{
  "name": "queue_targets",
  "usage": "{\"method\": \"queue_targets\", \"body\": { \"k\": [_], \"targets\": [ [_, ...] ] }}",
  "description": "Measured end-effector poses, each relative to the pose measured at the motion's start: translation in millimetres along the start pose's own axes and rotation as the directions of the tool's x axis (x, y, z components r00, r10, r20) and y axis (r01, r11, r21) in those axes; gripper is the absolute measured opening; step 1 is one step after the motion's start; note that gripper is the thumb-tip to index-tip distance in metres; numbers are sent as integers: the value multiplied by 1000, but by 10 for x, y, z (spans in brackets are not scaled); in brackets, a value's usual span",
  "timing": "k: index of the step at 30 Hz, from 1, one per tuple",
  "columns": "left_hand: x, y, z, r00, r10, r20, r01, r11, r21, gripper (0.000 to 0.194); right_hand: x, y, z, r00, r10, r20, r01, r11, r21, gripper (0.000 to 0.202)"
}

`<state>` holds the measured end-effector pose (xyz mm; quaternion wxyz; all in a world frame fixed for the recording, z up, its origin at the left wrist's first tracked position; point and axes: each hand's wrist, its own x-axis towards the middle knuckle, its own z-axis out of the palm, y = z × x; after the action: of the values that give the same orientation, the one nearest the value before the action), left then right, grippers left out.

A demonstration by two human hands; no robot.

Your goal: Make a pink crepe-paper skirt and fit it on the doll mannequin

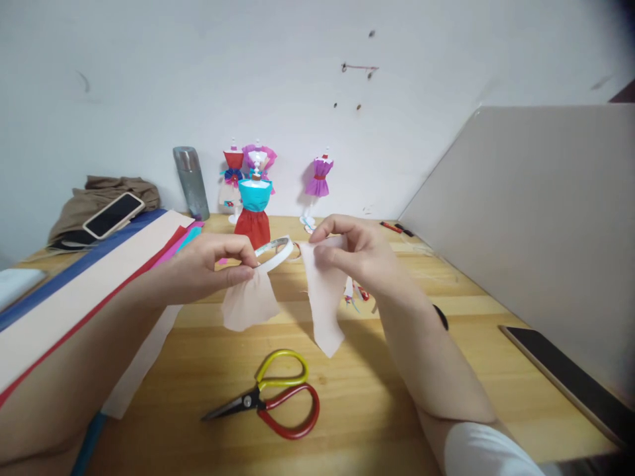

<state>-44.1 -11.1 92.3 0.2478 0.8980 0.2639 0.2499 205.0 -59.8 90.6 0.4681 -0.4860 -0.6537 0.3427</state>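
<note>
My left hand (215, 268) pinches the edge of a white ring that looks like a tape roll (284, 254). A small gathered piece of pale pink crepe paper (251, 304) hangs below the same fingertips. My right hand (352, 254) is closed on the top of another pale pink crepe paper piece (323, 311), which hangs down to a ragged point. Whether a strip of tape runs between the hands I cannot tell. On the table below lie scissors (272, 393) with one yellow and one red handle, blades pointing left.
Mini dress forms in paper dresses (254, 198) stand by the wall, with a purple one (321, 178) to their right. Crepe paper sheets (99, 264), a phone (114, 215) and a bottle (191, 182) are at left. Another dark-screened device (560, 377) lies at right beside a white panel (546, 218).
</note>
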Motion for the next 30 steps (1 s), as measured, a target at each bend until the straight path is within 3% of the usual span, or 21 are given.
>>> {"method": "queue_targets", "body": {
  "k": [5,11,16,23,30],
  "targets": [
    [19,-5,-28,998,-25,53,29,998,-61,20,-32,-29,-30,998,-27,54,29,999,-35,7],
    [27,-122,-15,999,4,40,-1,998,-62,18,-68,-39,-66,988,-96,124,104,993,-63,9],
    [17,-240,-49,989,85,121,-43,948,-314,14,-121,-100,-101,982,-118,150,137,983,-119,5],
    [39,-327,-55,976,163,143,-92,908,-409,20,-87,-73,-51,987,-46,152,41,999,34,3],
    [64,-360,-41,958,245,146,-143,855,-499,20,36,42,66,972,-87,216,77,995,55,19]
  ]
}}
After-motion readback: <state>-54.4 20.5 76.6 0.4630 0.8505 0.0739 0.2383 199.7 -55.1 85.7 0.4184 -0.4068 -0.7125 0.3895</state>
